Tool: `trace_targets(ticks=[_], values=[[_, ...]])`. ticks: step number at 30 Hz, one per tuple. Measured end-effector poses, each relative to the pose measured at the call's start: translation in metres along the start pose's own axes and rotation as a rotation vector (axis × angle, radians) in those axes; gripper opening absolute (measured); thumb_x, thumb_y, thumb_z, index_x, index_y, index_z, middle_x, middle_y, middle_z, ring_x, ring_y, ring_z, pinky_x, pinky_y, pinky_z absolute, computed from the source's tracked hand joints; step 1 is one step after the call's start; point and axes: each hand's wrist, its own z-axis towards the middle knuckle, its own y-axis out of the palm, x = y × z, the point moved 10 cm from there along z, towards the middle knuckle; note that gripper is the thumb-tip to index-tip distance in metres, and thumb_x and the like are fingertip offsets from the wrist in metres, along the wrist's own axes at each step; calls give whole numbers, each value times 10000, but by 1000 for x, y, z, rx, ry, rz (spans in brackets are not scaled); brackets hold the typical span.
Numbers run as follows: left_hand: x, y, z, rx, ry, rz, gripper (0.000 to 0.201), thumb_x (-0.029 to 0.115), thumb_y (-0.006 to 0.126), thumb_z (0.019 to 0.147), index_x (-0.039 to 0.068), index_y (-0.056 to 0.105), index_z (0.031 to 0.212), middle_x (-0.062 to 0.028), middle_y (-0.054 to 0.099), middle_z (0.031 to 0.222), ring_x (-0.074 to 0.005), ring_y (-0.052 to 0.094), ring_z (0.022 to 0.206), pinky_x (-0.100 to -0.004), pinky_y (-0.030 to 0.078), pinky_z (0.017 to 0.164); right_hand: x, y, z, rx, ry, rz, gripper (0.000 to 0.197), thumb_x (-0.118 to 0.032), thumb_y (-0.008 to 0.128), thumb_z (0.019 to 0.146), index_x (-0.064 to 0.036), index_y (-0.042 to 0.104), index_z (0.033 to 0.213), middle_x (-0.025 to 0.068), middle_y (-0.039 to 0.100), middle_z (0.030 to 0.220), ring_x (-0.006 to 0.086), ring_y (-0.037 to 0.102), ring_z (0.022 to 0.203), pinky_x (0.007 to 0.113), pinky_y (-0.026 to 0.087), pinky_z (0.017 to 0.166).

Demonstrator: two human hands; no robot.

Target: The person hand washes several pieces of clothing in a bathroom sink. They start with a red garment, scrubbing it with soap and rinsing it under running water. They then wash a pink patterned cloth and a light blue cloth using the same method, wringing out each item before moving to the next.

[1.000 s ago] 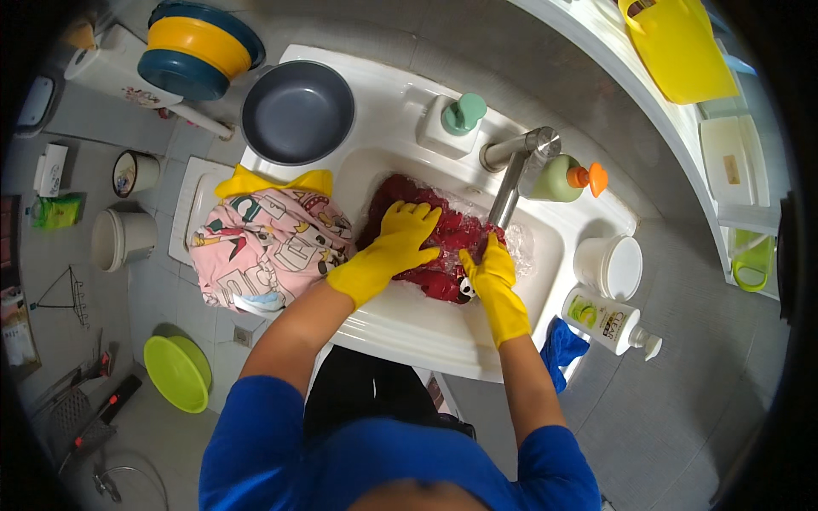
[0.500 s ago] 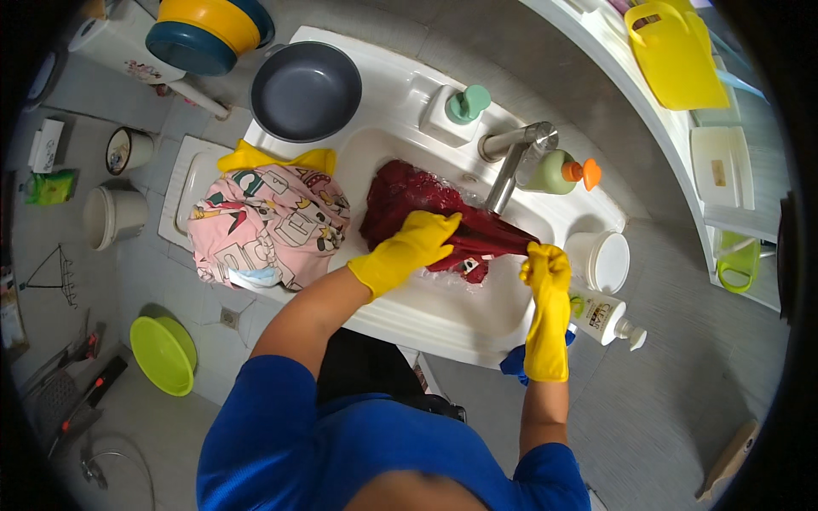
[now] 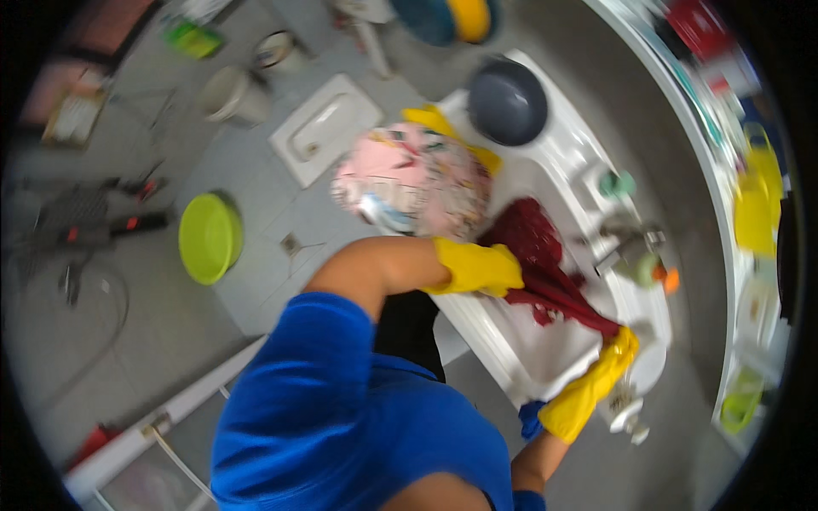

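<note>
A wet dark red garment [image 3: 528, 234] lies partly in the white sink [image 3: 545, 353]. One end of it is drawn out taut toward the sink's right side, where my right hand [image 3: 618, 351], in a yellow rubber glove, is closed on it. My left hand [image 3: 484, 267], gloved alike, is at the garment's near left edge with its fingers curled in against the fabric; blur softens their outline. Left of the basin sits a pink printed cloth bundle [image 3: 413, 179], with a yellow cloth [image 3: 433, 119] partly under it. The metal faucet [image 3: 629, 247] stands behind the garment.
A grey basin [image 3: 508, 100] rests on the sink's far left corner. Along the back edge are a green-topped dispenser [image 3: 615, 184] and an orange-topped bottle [image 3: 652, 271]. A white pump bottle [image 3: 626, 416] stands by my right wrist. A green tub [image 3: 210, 238] is on the floor.
The view has swung, so the sink appears farther right and tilted. My left hand has drawn back toward the garment's near left edge; my right hand still grips its end.
</note>
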Motion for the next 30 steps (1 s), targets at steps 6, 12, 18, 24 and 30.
trace_targets(ticks=[6, 12, 18, 24, 30], values=[[28, -34, 4, 273, 126, 385, 331, 293, 641, 778, 127, 694, 1059, -90, 693, 926, -331, 670, 842, -516, 503, 763, -24, 0, -8, -38, -27, -74, 152, -134, 701, 868, -63, 623, 977, 28, 649, 864, 144, 592, 770, 293, 483, 698], [44, -76, -1, 391, 77, 317, 281, 279, 656, 772, 122, 705, 1000, -84, 677, 927, -329, 662, 863, -521, 484, 822, -55, 2, -17, -45, -99, -110, 202, -140, 727, 849, -82, 608, 1001, 23, 628, 854, 155, 580, 756, 307, 469, 671], [66, -171, -23, 465, 13, 337, 234, 265, 670, 766, 116, 717, 940, -77, 660, 929, -326, 653, 885, -527, 464, 882, -121, 2, -43, 98, -312, -145, 256, -147, 754, 830, -101, 593, 1024, 18, 607, 844, 165, 569, 741, 321, 454, 643], [82, -232, -12, 506, -263, 646, 190, 251, 684, 760, 111, 729, 881, -70, 644, 930, -323, 645, 906, -532, 445, 942, -137, 48, -34, -233, -328, -322, 385, -192, 806, 813, -129, 533, 1078, -22, 525, 873, 105, 496, 791, 272, 416, 637], [97, -260, -32, 499, 40, 568, 167, 222, 751, 732, 110, 705, 847, -84, 656, 1103, -315, 624, 1030, -506, 415, 987, -100, 80, -63, -639, -271, -1005, 361, -236, 796, 825, -87, 635, 1111, 27, 602, 875, 142, 572, 821, 302, 487, 695]])
